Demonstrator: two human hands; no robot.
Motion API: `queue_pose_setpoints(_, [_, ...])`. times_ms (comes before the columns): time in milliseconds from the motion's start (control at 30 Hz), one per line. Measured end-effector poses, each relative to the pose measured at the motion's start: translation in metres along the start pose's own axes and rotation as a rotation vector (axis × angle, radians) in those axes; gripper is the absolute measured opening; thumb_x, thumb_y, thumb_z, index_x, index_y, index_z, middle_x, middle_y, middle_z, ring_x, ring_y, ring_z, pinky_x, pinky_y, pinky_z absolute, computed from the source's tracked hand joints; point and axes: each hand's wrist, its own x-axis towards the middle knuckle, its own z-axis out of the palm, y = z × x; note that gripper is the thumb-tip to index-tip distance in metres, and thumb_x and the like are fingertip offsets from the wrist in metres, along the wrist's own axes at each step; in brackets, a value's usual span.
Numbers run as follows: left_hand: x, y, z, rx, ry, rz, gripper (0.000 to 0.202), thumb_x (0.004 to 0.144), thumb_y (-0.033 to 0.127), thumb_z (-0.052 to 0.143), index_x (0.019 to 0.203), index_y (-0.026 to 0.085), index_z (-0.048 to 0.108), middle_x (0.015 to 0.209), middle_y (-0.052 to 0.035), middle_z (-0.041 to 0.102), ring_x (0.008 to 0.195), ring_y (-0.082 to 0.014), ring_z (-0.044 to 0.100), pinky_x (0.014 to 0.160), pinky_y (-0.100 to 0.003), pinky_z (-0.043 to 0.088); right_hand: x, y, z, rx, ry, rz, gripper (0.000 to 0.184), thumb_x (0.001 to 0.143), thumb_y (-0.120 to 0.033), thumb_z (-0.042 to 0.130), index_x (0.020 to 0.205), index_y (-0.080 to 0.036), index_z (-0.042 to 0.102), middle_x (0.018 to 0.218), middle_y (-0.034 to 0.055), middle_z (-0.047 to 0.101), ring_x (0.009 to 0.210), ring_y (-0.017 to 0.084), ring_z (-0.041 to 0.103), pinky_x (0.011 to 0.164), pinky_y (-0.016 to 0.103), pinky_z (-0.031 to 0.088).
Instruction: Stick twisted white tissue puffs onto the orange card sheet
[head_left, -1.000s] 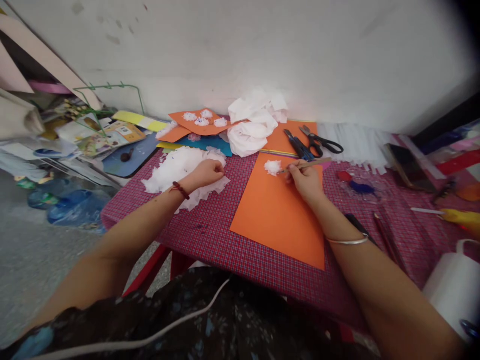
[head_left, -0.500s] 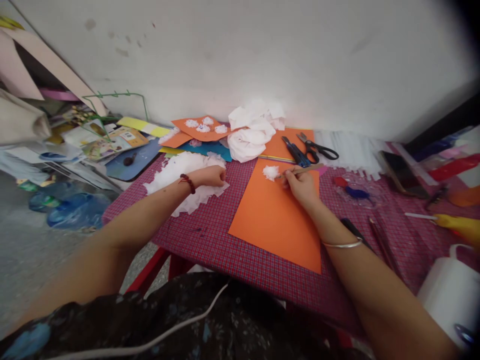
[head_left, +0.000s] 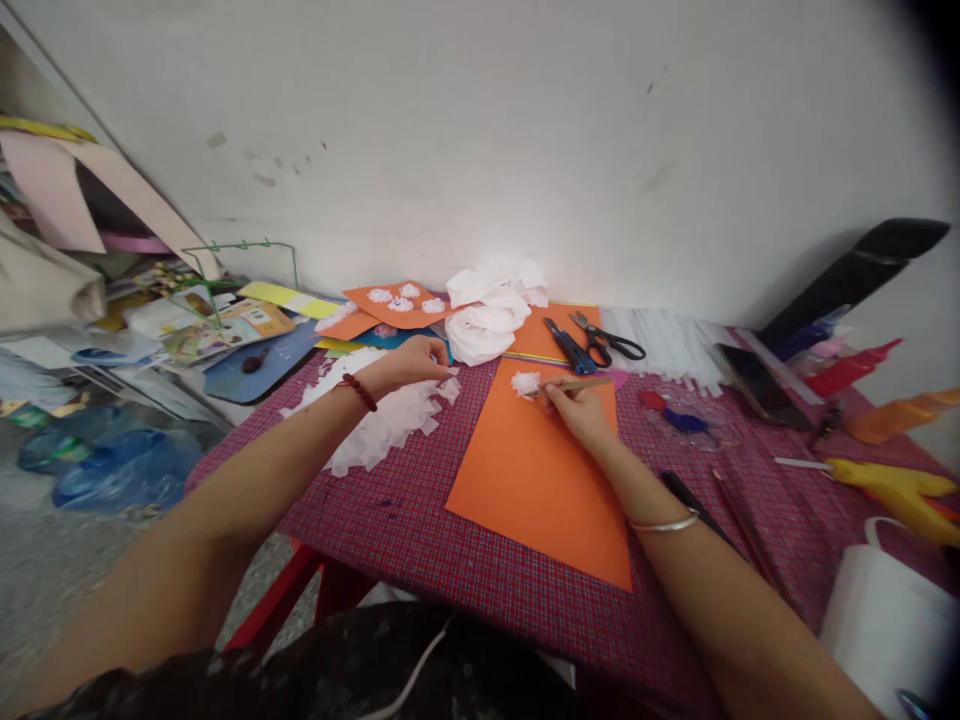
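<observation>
My right hand (head_left: pixel 579 412) grips a thin brown stick (head_left: pixel 589 384) like a pen. The stick's tip reaches a fluffy white paper tuft (head_left: pixel 525 383) near the top of an orange sheet (head_left: pixel 540 470). My left hand (head_left: pixel 416 360) hovers at the pile of small white tissue paper pieces (head_left: pixel 386 425), thumb and fingers drawn together in a pinch. Whatever is between those fingertips is too small to make out. Behind lies another orange piece (head_left: pixel 390 312) bearing several white tufts, beside a crumpled white tissue heap (head_left: pixel 491 320).
Scissors (head_left: pixel 611 345) and a blue-and-black cutter (head_left: pixel 570 348) lie behind the orange sheet. To the right are a phone (head_left: pixel 761 385), a yellow glue gun (head_left: pixel 892 485) and a white roll (head_left: pixel 885 620). Papers and a green wire rack (head_left: pixel 240 246) stand left. A checked cloth (head_left: pixel 420 540) covers the table.
The view has tilted up, so the table sits lower in the picture. My left hand has turned from a closed fist to a pinch over the tissue pieces. My right hand still holds the stick at the tuft.
</observation>
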Motion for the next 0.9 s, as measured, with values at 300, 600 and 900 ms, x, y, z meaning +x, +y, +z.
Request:
queue_pose_setpoints(300, [0.017,0.002,0.016,-0.442,-0.011,-0.037,0.021,0.064,0.004,0.06,0.079,0.018,0.057,0.062,0.0037,0.053,0.052,-0.007,0.046,0.049,-0.022,0.031,0.001,0.001,-0.003,0.003,-0.011,0.048,0.034,0.075,-0.053,0.063,0.076,-0.019,0.063,0.06,0.0,0.063,0.054,0.014,0.055,0.055,0.028,0.044])
queue_pose_setpoints(600, [0.062,0.017,0.094,-0.884,-0.071,-0.027,0.009,0.075,0.015,0.063,0.069,0.015,0.057,0.058,0.0031,0.052,0.049,-0.0051,0.042,0.05,-0.02,0.033,0.0,-0.004,-0.002,0.038,0.042,0.061,0.031,0.076,-0.051,0.063,0.072,-0.021,0.057,0.06,-0.0007,0.062,0.051,0.013,0.056,0.052,0.027,0.045])
queue_pose_setpoints(900, [0.071,-0.013,0.109,-0.721,-0.391,0.137,0.007,0.075,0.018,0.064,0.08,0.014,0.064,0.065,0.0016,0.059,0.053,-0.0065,0.047,0.053,-0.02,0.035,0.003,0.005,-0.006,0.062,0.146,0.118,0.027,0.081,-0.047,0.061,0.078,-0.021,0.057,0.062,-0.0012,0.064,0.05,0.011,0.058,0.053,0.025,0.048])
